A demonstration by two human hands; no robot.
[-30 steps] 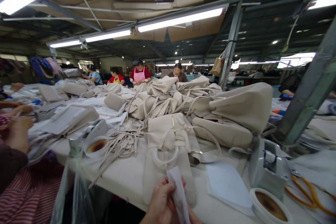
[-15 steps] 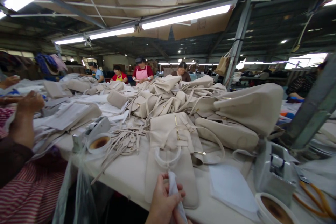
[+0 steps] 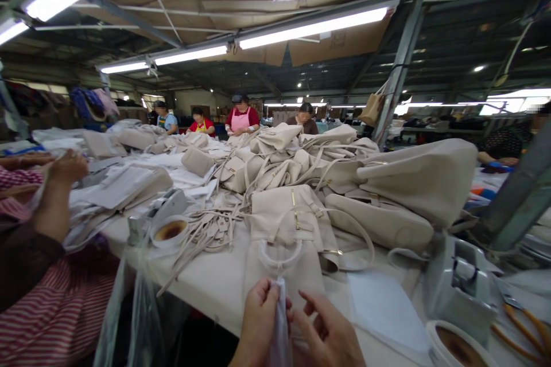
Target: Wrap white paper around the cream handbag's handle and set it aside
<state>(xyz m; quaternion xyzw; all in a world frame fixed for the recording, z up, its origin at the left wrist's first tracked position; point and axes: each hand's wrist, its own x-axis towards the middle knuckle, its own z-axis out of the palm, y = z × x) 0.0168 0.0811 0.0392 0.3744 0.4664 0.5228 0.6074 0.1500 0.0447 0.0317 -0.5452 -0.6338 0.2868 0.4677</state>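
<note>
Thin white wrap (image 3: 280, 321), pinched near its upper end in the fingers of the left hand (image 3: 256, 315); fingers of the right hand (image 3: 333, 330) parted and loosely curled close beside it, contact hard to tell. Probably very light, limp and a little slippery, easy to crease or tear; best taken near the top, between thumb and fingertips, with a gentle pull. Just beyond the fingertips, a beige bag (image 3: 273, 203) lying flat, with a white-covered handle (image 3: 266, 255) curving toward the wrap. Likely soft-sided and heavier, steadier if held by the body than by the handle.

Beneath and ahead of the fingers, a pale, cloth-like counter (image 3: 210, 281). To the right of the fingers, white sheets (image 3: 383, 309), then a grey tape dispenser (image 3: 443, 292) and orange-handled scissors (image 3: 527, 330). To the left and farther forward, a tangle of beige straps (image 3: 210, 229). Beyond, a high heap of bags (image 3: 413, 183).

Far past the fingers, a wide workroom under tube lights (image 3: 314, 28), with a person in a pink apron (image 3: 241, 120) across the heap; at far left, a co-worker's bare forearm (image 3: 54, 206).
</note>
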